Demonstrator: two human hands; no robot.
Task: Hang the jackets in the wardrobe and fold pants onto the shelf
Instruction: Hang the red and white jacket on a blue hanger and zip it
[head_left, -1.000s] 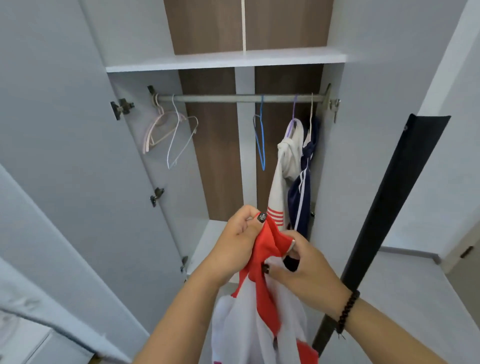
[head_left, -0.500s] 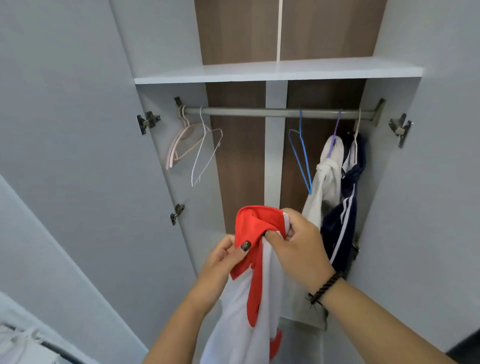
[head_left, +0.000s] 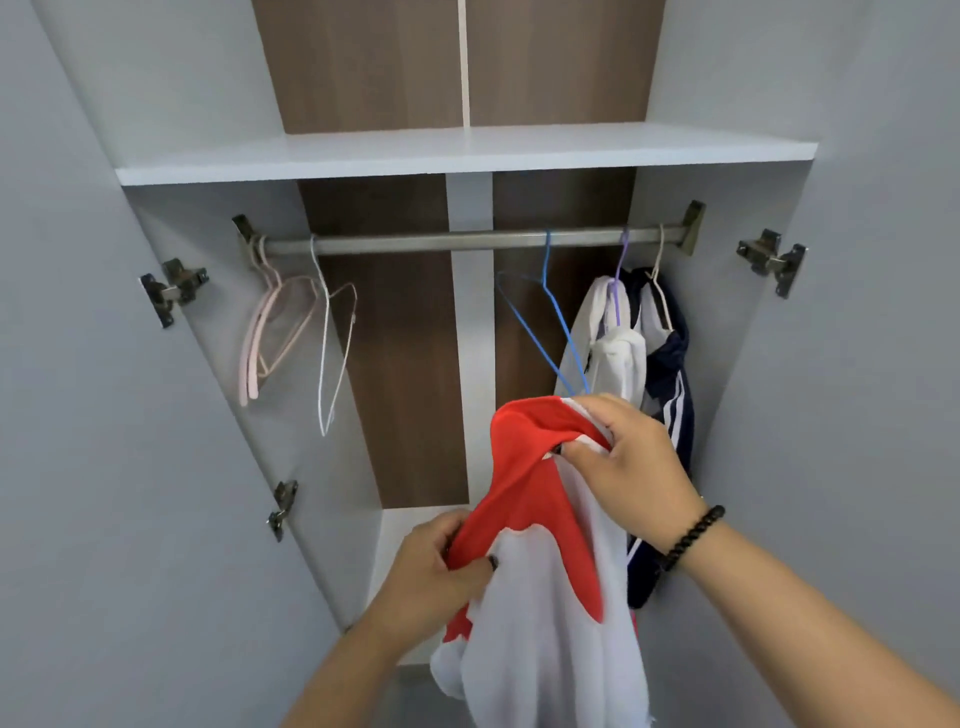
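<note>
I hold a red and white jacket (head_left: 540, 525) up in front of the open wardrobe. My right hand (head_left: 631, 467) grips its red collar at the top. My left hand (head_left: 441, 566) pinches the red edge lower down on the left side. The rest of the jacket hangs down below my hands. Behind it an empty blue hanger (head_left: 545, 322) hangs on the metal rail (head_left: 467, 240). A white jacket (head_left: 615, 353) and a dark navy jacket with white stripes (head_left: 670, 379) hang at the rail's right end.
Pink hangers (head_left: 265, 338) and a white wire hanger (head_left: 332, 353) hang empty at the rail's left end. A white shelf (head_left: 457, 156) runs above the rail. Both wardrobe doors stand open, with hinges (head_left: 774, 260) on the side walls.
My view has moved closer to the wardrobe and tilted up. My right hand lifted the collar higher toward the blue hanger, while my left hand slid down the jacket's left edge.
</note>
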